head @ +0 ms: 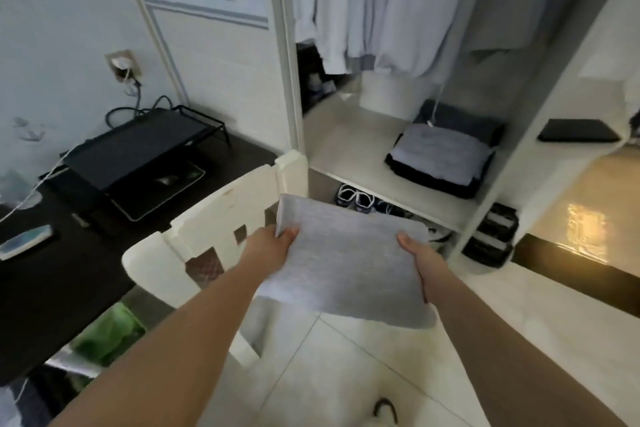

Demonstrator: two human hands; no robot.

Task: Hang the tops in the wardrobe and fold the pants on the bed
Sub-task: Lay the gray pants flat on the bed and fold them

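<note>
Folded grey pants (343, 267), squared off into a flat packet, sit out in front of the open wardrobe (346, 146), carried level between both hands. Left hand (273, 243) grips the near left edge, thumb on top and fingers hidden underneath; right hand (417, 255) grips the right edge the same way. That two-sided hold makes sense: support both edges and the folds stay together instead of spilling open. The packet is held over the white chair back (221, 218), well short of the wardrobe shelf (346, 146).

On that shelf a stack of folded clothes (440, 163) is already waiting, grey on dark, and I'd say that's the likely landing spot. Light-coloured tops (384, 10) hang above it, with shoes (356, 199) tucked below. Off to the left, a black desk (52, 288) holds a monitor stand (138, 146).
</note>
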